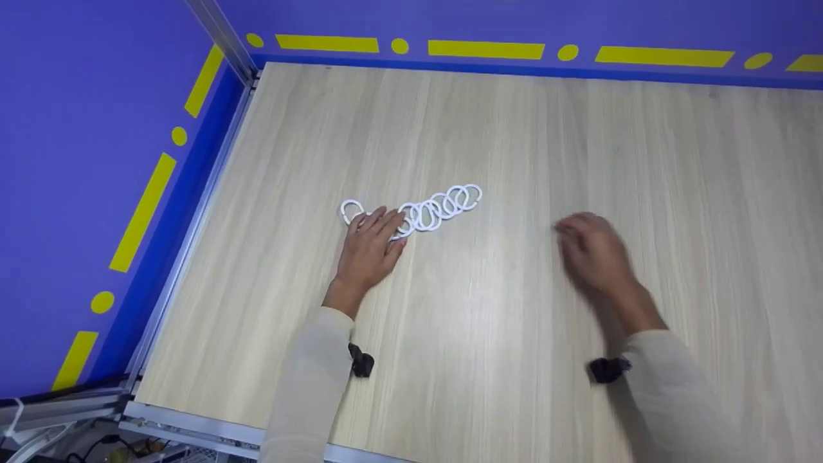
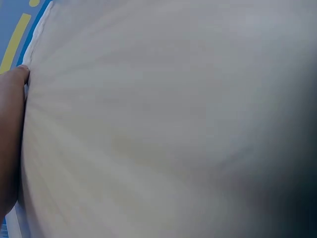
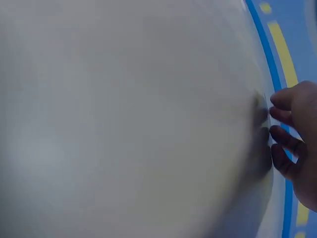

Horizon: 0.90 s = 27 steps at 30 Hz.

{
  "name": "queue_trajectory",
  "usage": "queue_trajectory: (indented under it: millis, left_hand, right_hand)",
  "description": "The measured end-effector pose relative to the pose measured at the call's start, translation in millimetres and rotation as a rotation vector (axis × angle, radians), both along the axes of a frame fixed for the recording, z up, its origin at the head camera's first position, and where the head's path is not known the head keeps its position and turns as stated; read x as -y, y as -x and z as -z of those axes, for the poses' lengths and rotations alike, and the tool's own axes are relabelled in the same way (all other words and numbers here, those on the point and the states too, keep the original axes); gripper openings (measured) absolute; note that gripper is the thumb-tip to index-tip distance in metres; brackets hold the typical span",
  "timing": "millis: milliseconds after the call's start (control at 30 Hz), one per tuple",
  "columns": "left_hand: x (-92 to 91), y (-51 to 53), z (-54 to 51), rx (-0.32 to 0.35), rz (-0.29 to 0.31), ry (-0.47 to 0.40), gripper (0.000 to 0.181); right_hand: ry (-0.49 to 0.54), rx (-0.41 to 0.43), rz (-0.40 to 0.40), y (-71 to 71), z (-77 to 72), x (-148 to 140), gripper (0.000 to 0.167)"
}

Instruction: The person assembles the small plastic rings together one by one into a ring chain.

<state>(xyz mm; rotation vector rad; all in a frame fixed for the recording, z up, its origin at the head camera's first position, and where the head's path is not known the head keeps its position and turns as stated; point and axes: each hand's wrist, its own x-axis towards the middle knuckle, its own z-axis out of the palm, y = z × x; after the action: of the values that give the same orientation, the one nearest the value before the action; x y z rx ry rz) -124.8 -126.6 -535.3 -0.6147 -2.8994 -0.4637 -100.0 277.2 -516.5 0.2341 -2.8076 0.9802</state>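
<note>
A row of overlapping white split rings point(image 1: 438, 209) lies on the wooden table point(image 1: 482, 334), slanting up to the right. My left hand point(image 1: 371, 247) rests palm down over the row's left part, its fingers extended onto the rings and hiding some. One ring end shows beyond its fingertips on the left. Whether the rings are linked, I cannot tell. Well to the right, my right hand point(image 1: 595, 251) is blurred and apart from the rings. In the right wrist view its fingers point(image 3: 285, 136) curve loosely with nothing between them. The left wrist view catches only the hand's edge point(image 2: 11, 134).
Blue-violet panels point(image 1: 450, 22) with yellow dashes and dots bound the table at the back and left. A metal frame rail point(image 1: 186, 257) runs along the left edge. Cables point(image 1: 109, 444) hang below the front left corner. A small black device point(image 1: 607, 370) sits at each wrist.
</note>
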Motion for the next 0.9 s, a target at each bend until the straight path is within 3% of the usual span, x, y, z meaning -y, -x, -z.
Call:
queue_trajectory:
  millis: [133,300,500,667,767,900]
  left_hand:
    - [-13.4,-0.8,0.9,-0.001,0.053,-0.003,0.047]
    - [-29.7,-1.7,1.9,-0.001,0.109,-0.015,0.051]
    - [-27.9,-3.5,-1.9,0.009,0.081,-0.073,0.056]
    - [-24.0,-2.3,-2.6,-0.073,0.068,-0.114,0.051]
    - [-27.5,-3.0,0.8,-0.109,0.004,-0.164,0.041]
    - [-29.2,-5.0,4.3,-0.076,-0.175,-0.277,0.031]
  right_hand:
    - [-0.157,0.058,-0.178,25.5,-3.8,44.9,0.038]
    - [-0.327,0.091,-0.225,43.4,-6.6,64.5,0.040]
    - [-0.353,0.027,-0.201,42.4,-3.0,64.5,0.031]
    - [-0.332,0.090,-0.246,52.3,-7.7,82.5,0.043]
    - [-0.339,0.095,-0.245,54.2,-5.1,87.6,0.044]
    - [-0.272,0.046,-0.201,40.5,6.6,71.5,0.041]
